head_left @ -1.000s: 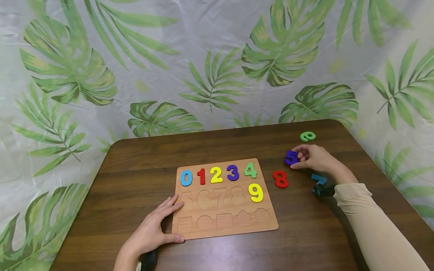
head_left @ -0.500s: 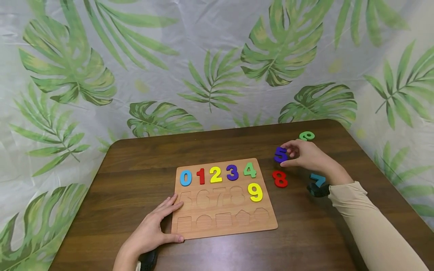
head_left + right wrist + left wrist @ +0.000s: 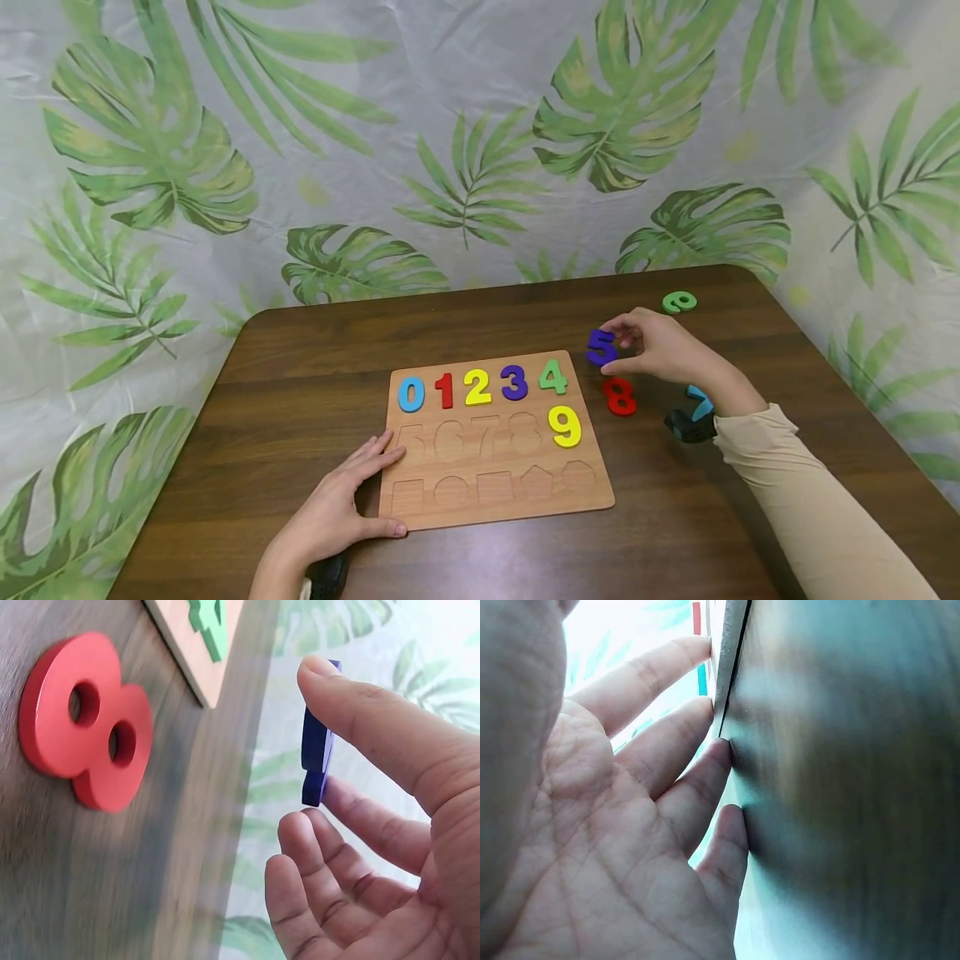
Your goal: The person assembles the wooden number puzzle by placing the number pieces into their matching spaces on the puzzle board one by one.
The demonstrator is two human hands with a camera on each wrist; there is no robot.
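In the head view, a wooden number board (image 3: 465, 496) lies on the table with 0, 1, 2, 3 and 4 in its top row and a yellow 9 (image 3: 565, 427) at the right of the middle row. My left hand (image 3: 341, 508) rests at the board's left edge, fingers extended, thumb at the near corner. Between thumb and fingers, my right hand (image 3: 667, 354) pinches a purple number 5 (image 3: 602, 347), held above the table right of the board. The right wrist view shows this purple 5 (image 3: 315, 746) edge-on. Just below it lies a red 8 (image 3: 619, 397).
A green number piece (image 3: 679, 302), a 6 by its shape, lies near the table's far right side. A blue 7 (image 3: 702, 402) is partly covered by the right wrist strap (image 3: 688, 427). The board's middle and bottom rows show several bare recesses. Leaf-printed cloth hangs behind.
My right hand has carried the purple 5 leftward, closer to the board's upper right corner. The left hand and the board have stayed in place.
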